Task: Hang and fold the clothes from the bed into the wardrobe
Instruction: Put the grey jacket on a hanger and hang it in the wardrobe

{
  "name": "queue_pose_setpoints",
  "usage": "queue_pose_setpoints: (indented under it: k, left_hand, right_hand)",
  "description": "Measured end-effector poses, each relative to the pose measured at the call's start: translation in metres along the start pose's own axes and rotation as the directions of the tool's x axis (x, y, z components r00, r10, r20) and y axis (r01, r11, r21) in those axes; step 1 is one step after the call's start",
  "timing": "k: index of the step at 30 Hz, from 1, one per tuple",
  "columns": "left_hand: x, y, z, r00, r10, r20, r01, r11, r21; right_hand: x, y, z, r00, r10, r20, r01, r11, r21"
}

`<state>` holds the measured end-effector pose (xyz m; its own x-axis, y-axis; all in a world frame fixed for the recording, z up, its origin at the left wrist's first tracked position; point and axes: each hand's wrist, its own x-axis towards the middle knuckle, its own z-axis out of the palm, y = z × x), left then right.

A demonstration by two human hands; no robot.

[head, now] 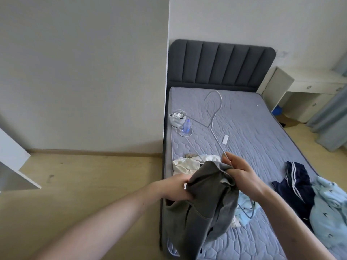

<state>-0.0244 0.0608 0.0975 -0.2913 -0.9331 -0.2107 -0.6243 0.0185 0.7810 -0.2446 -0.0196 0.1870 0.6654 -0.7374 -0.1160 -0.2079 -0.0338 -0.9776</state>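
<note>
Two bare forearms reach in from the bottom edge, with no sleeves, cuffs or gloves showing on either. The left hand (175, 186) and the right hand (242, 171) are bare too; no ring, watch or band shows at wrists or fingers.

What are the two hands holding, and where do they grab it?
The left hand grips the grey garment at its upper edge. The right hand pinches the wire hanger by one shoulder end, against the garment's top.
</note>
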Motion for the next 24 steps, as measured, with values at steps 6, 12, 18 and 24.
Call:
queue_pose_setpoints:
  k: [6,12,18,24]
  left_hand:
    - [-0.018,-0.014,-0.026,0.974,0.011,-0.227,0.045,0.969,0.241]
    - [-0.029,-0.018,-0.084,0.950,-0.227,-0.216,0.290,0.896,0.337]
    - [-0.051,-0.004,-0.096,0.970,-0.208,0.124,0.205,0.978,0.034]
    - [-0.051,0.024,-0.115,0.808,0.054,-0.587,0.114,0.963,0.246]
  right_hand:
    - [-0.007,0.019,-0.025,0.988,0.019,-0.152,-0.065,0.950,-0.304]
    - [-0.007,0.033,-0.020,0.969,0.027,-0.246,-0.111,0.937,-0.332]
    - [-0.001,0.013,-0.031,0.948,-0.054,-0.313,-0.049,0.949,-0.313]
    - [0.006,0.016,-0.029,0.972,-0.002,-0.237,-0.084,0.932,-0.353]
